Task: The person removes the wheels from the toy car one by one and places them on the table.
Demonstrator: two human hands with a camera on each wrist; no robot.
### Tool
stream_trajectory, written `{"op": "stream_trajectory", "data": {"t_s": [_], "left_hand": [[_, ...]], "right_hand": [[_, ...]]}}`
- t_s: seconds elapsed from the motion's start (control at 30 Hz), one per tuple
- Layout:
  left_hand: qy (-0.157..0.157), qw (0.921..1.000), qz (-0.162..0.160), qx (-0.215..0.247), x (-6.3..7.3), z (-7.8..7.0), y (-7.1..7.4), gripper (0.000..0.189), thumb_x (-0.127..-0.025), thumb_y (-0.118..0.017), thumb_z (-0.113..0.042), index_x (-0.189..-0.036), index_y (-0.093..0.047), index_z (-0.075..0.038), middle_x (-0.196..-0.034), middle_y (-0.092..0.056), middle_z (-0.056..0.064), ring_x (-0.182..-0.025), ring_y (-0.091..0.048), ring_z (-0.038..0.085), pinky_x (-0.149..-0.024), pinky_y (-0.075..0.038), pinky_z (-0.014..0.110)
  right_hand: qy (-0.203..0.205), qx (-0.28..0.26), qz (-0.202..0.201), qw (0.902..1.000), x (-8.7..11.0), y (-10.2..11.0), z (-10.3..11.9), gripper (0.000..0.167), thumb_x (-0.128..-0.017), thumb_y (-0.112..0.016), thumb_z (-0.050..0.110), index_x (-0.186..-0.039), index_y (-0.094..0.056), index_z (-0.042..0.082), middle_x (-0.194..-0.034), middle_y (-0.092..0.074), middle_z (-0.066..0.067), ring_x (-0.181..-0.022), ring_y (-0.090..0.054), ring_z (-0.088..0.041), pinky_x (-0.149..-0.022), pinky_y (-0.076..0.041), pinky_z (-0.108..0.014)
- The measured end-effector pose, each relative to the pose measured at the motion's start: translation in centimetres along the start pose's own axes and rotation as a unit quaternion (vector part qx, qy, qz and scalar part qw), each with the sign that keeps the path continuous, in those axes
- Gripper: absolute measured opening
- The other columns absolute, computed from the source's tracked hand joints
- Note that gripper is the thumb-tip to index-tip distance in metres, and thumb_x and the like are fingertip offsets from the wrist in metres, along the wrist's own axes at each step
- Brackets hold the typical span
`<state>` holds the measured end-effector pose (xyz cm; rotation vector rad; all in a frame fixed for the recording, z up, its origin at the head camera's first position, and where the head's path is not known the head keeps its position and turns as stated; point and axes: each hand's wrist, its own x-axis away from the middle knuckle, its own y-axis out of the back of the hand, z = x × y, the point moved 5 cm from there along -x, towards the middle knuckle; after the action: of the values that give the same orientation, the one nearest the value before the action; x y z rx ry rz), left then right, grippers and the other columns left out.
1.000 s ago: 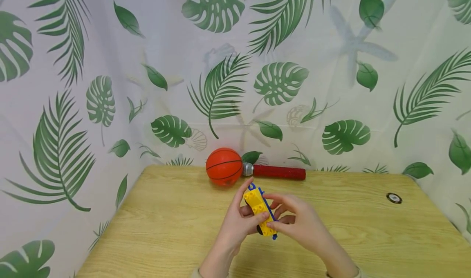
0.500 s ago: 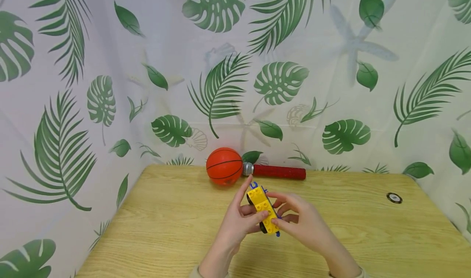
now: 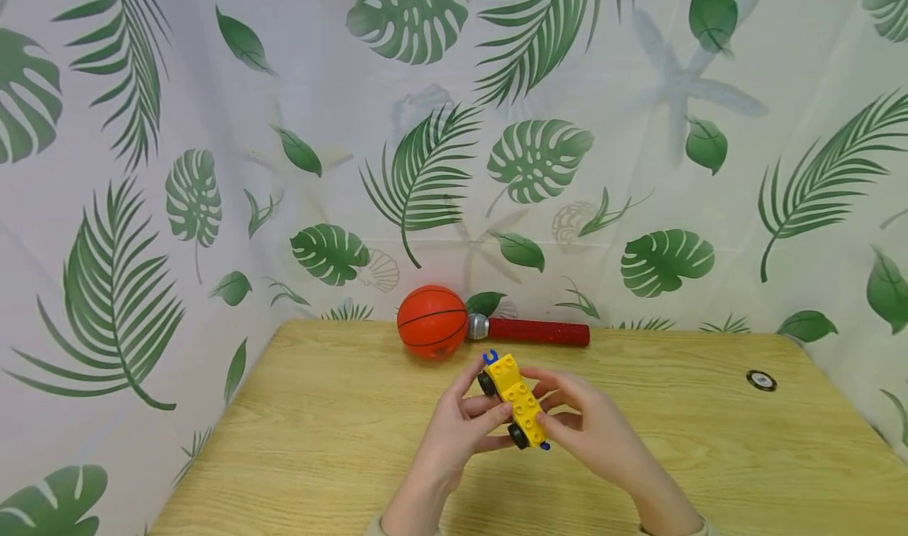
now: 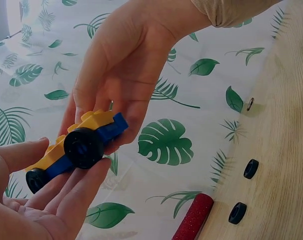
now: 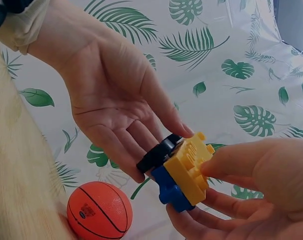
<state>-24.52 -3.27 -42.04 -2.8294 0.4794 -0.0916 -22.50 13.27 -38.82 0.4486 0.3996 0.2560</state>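
A toy car (image 3: pixel 520 402) of yellow studded block on a blue base, with black wheels, is held tilted above the table between both hands. My left hand (image 3: pixel 468 422) grips it from the left, thumb on the yellow block and fingers beneath. On the other side my right hand (image 3: pixel 585 418) pinches the car's edge between thumb and fingers. Two black wheels (image 4: pixel 83 148) line one side of the car in the left wrist view. A blue hook (image 3: pixel 490 357) sticks out at its far end. Fingers cover part of the car's right side.
An orange toy basketball (image 3: pixel 432 321) and a red-handled microphone (image 3: pixel 539 332) lie at the table's back edge. A black-and-white round chip (image 3: pixel 761 380) is at the right. Two loose black wheels (image 4: pixel 237 213) stand on the table, hidden in the head view.
The car has shifted slightly right and turned in the hands, so its black wheels on the left side show more. Both hands keep their hold.
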Motion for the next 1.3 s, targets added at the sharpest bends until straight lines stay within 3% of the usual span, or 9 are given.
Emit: {"op": "stream_trajectory", "data": {"t_s": [0.33,0.6,0.73,1.0,1.13,1.3], "left_hand": [[0.000,1.0000,-0.002,0.009,0.0,0.2,-0.1,0.060,-0.096,-0.064,-0.008,-0.150,-0.038,-0.011,-0.121,-0.065,0.016,-0.097,-0.069,0.021,-0.077,-0.061,0.045],[0.004,0.9995,-0.011,0.029,0.0,0.4,-0.2,0.060,-0.093,-0.069,-0.010,-0.144,-0.038,-0.007,-0.132,-0.058,0.018,-0.105,-0.068,0.024,-0.076,-0.061,0.044],[0.007,0.9993,-0.013,0.035,0.0,0.4,-0.2,0.058,-0.092,-0.069,-0.007,-0.143,-0.040,-0.009,-0.134,-0.057,0.018,-0.104,-0.068,0.026,-0.076,-0.061,0.043],[0.002,0.9997,-0.007,0.025,0.1,0.4,-0.4,0.060,-0.091,-0.069,-0.005,-0.144,-0.044,-0.016,-0.135,-0.052,0.018,-0.103,-0.068,0.026,-0.074,-0.061,0.043],[0.000,0.9997,-0.011,0.023,0.1,0.4,-0.4,0.056,-0.092,-0.069,-0.008,-0.142,-0.045,-0.013,-0.129,-0.052,0.017,-0.104,-0.067,0.024,-0.075,-0.061,0.044],[-0.004,0.9994,-0.025,0.024,0.1,0.4,-0.3,0.054,-0.092,-0.070,-0.008,-0.138,-0.043,-0.005,-0.122,-0.053,0.016,-0.100,-0.067,0.021,-0.075,-0.062,0.044]], "right_hand": [[-0.023,0.028,-0.001,0.9993,-0.1,0.4,-0.6,0.048,-0.092,-0.060,-0.004,-0.138,-0.055,0.007,-0.111,-0.065,-0.012,-0.100,-0.064,-0.025,-0.085,-0.059,-0.030],[0.016,0.054,0.007,0.9984,0.1,0.3,-0.7,0.046,-0.091,-0.059,-0.006,-0.135,-0.059,0.008,-0.116,-0.068,-0.011,-0.100,-0.066,-0.023,-0.083,-0.056,-0.022],[0.026,0.052,0.016,0.9982,0.2,0.2,-0.7,0.043,-0.092,-0.058,-0.005,-0.134,-0.059,0.007,-0.114,-0.069,-0.011,-0.099,-0.066,-0.021,-0.081,-0.057,-0.023],[-0.041,0.020,0.010,0.9989,0.3,0.8,-1.1,0.037,-0.098,-0.058,0.006,-0.135,-0.059,0.010,-0.109,-0.069,-0.009,-0.103,-0.065,-0.025,-0.085,-0.057,-0.026],[-0.064,-0.005,-0.005,0.9979,0.4,1.0,-1.1,0.035,-0.101,-0.057,0.014,-0.136,-0.058,0.010,-0.113,-0.067,-0.010,-0.108,-0.064,-0.026,-0.088,-0.055,-0.023],[-0.063,-0.038,-0.034,0.9967,0.5,1.2,-1.0,0.037,-0.101,-0.057,0.021,-0.137,-0.057,0.009,-0.118,-0.066,-0.011,-0.108,-0.061,-0.012,-0.093,-0.050,-0.017]]}}
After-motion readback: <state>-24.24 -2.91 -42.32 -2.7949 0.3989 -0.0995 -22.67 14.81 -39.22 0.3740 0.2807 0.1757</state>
